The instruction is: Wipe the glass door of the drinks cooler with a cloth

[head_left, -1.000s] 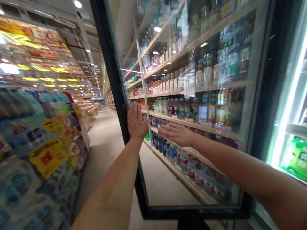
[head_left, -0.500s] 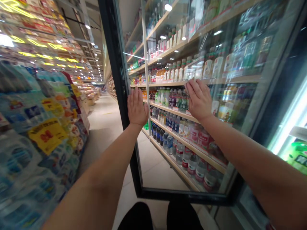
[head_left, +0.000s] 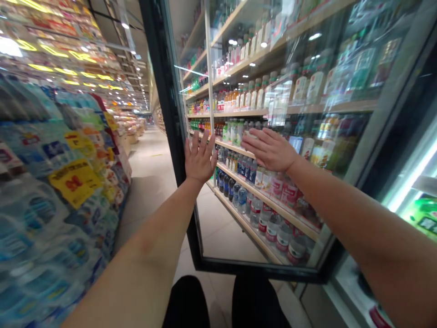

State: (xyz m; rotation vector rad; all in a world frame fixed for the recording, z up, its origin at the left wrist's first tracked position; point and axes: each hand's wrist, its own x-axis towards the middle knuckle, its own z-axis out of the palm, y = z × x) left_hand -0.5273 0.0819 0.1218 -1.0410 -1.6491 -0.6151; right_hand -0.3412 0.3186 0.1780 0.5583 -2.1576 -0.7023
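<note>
A glass cooler door (head_left: pixel 235 237) with a black frame stands swung out in front of me. Flat against its glass, near the left side of the frame, lies my left hand (head_left: pixel 200 157), fingers spread and holding nothing I can see. My right hand (head_left: pixel 269 149) is at the middle of the pane, palm towards the glass and fingers stretched out to the left. Its palm side is hidden from me. Through the pane, shelves of bottled drinks (head_left: pixel 273 228) show behind both hands.
To the left, stacked packs of bottled water (head_left: pixel 30 218) carry a yellow price sign (head_left: pixel 75 182). An aisle floor (head_left: pixel 146 191) runs away between stack and door. At the right edge, the lit cooler interior (head_left: pixel 413 182) holds a green package (head_left: pixel 425 216).
My right hand has slid left and slightly down across the glass, turning its fingers leftward. My left hand has spread its fingers and sits slightly lower and further right in view.
</note>
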